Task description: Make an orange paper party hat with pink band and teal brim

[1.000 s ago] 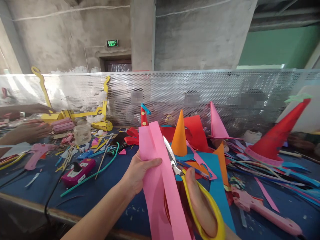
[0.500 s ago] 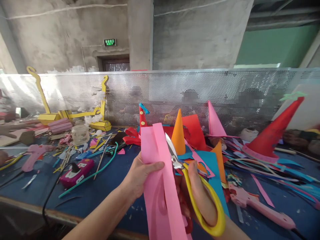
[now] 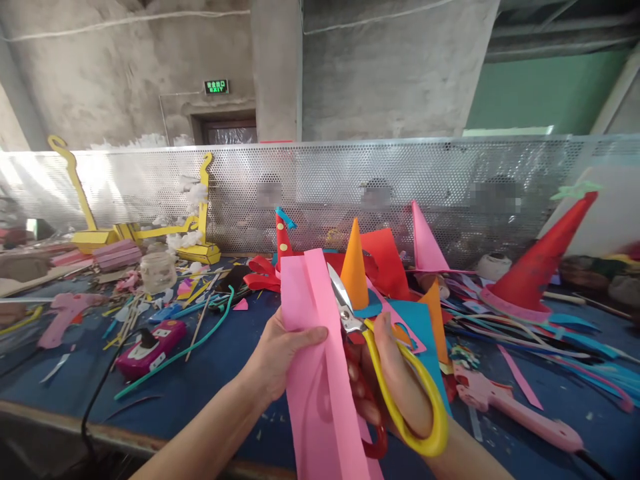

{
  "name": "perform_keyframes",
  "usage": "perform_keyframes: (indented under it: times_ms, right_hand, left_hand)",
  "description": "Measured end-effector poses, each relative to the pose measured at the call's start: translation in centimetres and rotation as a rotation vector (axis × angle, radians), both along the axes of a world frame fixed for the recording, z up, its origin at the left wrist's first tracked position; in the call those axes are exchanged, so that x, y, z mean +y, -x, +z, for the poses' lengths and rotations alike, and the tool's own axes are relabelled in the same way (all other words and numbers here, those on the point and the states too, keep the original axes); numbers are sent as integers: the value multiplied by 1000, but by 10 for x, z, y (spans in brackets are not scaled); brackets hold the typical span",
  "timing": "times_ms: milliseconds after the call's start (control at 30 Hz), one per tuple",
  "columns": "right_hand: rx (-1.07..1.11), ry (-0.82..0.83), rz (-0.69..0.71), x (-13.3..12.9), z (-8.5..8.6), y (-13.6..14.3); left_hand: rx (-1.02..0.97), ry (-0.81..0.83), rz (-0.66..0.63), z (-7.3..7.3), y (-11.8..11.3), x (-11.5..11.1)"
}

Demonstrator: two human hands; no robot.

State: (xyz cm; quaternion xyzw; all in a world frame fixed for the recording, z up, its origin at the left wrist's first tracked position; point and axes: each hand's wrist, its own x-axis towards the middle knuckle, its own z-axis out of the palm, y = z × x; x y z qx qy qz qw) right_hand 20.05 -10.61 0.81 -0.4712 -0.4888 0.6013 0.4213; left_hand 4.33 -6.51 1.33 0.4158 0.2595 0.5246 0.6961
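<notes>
A long folded sheet of pink foam (image 3: 305, 373) stands upright in front of me. My left hand (image 3: 283, 350) pinches it from the left, thumb across its front. On its right side, my right hand (image 3: 395, 380) is wrapped round scissors (image 3: 373, 340) with one yellow and one red handle. The blades point up along the right edge of the pink foam, and the lower blade is hidden behind it. An orange cone (image 3: 354, 270) and a blue sheet (image 3: 417, 317) lie just behind the scissors.
Pink glue guns lie at right (image 3: 520, 410) and left (image 3: 70, 310). A purple power strip (image 3: 153, 350), a glass jar (image 3: 158, 271), yellow pieces (image 3: 95, 239) and a red cone hat (image 3: 545, 257) are on the blue table. A perforated metal screen (image 3: 320, 173) runs behind.
The scissors' handles have shifted slightly, with the red one showing more below. The view has moved a little. A hand at the far left has drawn back.
</notes>
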Motion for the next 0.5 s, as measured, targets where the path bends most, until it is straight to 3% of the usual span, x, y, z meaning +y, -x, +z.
perform_keyframes:
  times_ms: [200,500]
  right_hand:
    - [32,52,-78,-2,-3,-1]
    - [91,85,-15,-1,20,1]
  left_hand:
    - [-7,5,-34,2,-1,-2]
    - [20,1,-32,2,0,-2]
